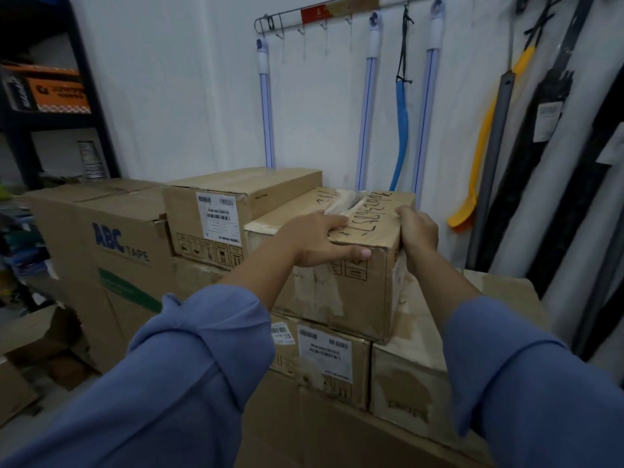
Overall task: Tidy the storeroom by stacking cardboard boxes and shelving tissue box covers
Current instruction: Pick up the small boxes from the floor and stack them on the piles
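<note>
Leaving the ABC box [111,251] untouched, left of the top box [354,292]. Gripping the top box's near edge with left hand [320,241], fingers curled over the lid, thumb on the front. Hooking right hand [417,234] fingers over its right edge. Holding it atop the labelled box [329,363].

Single head-worn view, forward and slightly down, close over top cardboard box [354,298], toward wall [185,96].
</note>
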